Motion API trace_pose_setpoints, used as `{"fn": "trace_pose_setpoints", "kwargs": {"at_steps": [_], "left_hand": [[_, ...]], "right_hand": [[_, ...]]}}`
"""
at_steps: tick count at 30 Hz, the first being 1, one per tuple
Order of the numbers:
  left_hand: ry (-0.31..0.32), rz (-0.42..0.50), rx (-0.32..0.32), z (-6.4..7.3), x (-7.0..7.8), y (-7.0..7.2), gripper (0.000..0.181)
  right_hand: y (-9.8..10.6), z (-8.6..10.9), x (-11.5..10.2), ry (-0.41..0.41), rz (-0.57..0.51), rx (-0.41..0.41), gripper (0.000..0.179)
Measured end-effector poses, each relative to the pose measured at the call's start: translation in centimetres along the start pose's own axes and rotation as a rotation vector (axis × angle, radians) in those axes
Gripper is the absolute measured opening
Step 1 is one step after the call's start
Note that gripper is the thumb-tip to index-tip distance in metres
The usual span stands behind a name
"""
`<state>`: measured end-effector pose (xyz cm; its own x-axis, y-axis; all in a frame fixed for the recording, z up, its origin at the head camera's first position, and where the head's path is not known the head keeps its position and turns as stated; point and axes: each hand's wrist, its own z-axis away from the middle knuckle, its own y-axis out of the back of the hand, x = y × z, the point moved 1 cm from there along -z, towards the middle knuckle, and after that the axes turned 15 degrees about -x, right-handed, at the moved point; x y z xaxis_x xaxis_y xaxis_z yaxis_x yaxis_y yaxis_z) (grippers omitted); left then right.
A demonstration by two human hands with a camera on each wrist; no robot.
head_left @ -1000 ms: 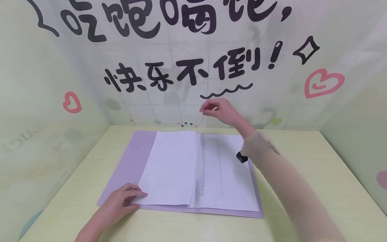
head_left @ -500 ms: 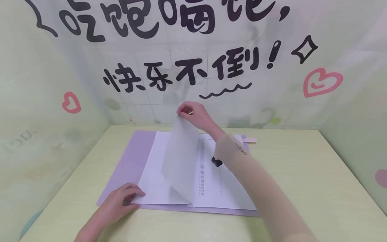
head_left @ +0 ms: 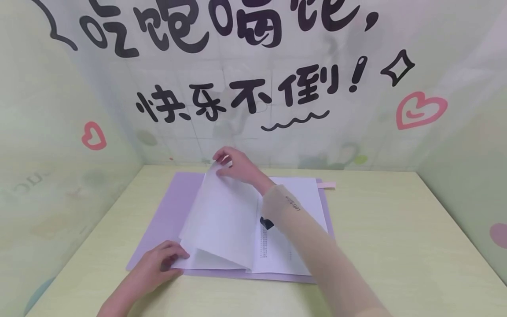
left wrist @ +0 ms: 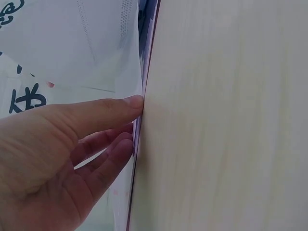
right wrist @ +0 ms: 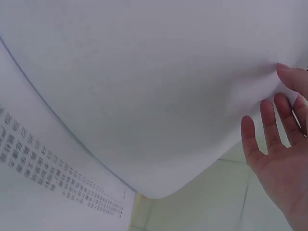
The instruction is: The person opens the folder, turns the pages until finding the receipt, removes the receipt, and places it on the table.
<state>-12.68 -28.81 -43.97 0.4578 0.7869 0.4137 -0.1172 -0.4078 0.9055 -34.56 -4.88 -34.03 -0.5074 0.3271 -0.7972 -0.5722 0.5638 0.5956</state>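
Note:
A lilac folder lies spread on the table, with white pages inside. My right hand holds a lifted page near its top edge. The page curves over the left side, its lower corner raised. In the right wrist view, my right hand has its thumb against the paper and its other fingers along the edge. My left hand rests on the folder's lower left, fingertips at the paper's corner. Seen from the left wrist, the left hand's thumb and fingers touch the folder's edge.
A pink tab sticks out at the folder's upper right. Printed text lines show on the right-hand page, partly covered by the right sleeve. The pale table meets a lettered back wall and side walls.
My right hand has moved left and lower, carrying the page from upright near the centre over to the left side. The left hand has stayed in place.

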Motion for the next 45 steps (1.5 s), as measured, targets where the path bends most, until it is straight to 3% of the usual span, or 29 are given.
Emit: {"fn": "trace_pose_setpoints", "kwargs": {"at_steps": [6,10,18,25,30,38,41,45], "left_hand": [[0.093,0.004,-0.040,0.1,0.1,0.1,0.037],[0.122,-0.018,-0.046,0.0,0.1,0.3,0.035],[0.127,-0.017,-0.022,-0.1,-0.2,0.6,0.044],[0.080,-0.032,0.016,0.0,-0.6,0.7,0.048],[0.065,0.067,-0.018,0.0,-0.6,0.5,0.047],[0.192,0.193,-0.117,-0.1,-0.1,0.7,0.062],[0.184,0.193,-0.126,-0.2,-0.1,0.7,0.069],[0.147,0.128,-0.121,-0.1,-0.1,0.7,0.059]], "right_hand": [[-1.6,-0.5,1.0,-0.026,-0.013,-0.065,0.054],[-2.5,-0.8,1.5,-0.042,-0.038,-0.094,0.059],[-4.7,-1.9,2.7,-0.082,0.012,-0.155,0.067],[-6.5,-1.7,3.3,-0.167,0.089,-0.241,0.078],[-7.4,-1.2,3.7,-0.229,0.168,-0.263,0.082],[-8.0,-0.9,4.2,-0.267,0.220,-0.275,0.083],[-8.2,-1.1,4.3,-0.278,0.251,-0.299,0.083],[-8.3,-1.3,4.5,-0.297,0.291,-0.332,0.084]]}}
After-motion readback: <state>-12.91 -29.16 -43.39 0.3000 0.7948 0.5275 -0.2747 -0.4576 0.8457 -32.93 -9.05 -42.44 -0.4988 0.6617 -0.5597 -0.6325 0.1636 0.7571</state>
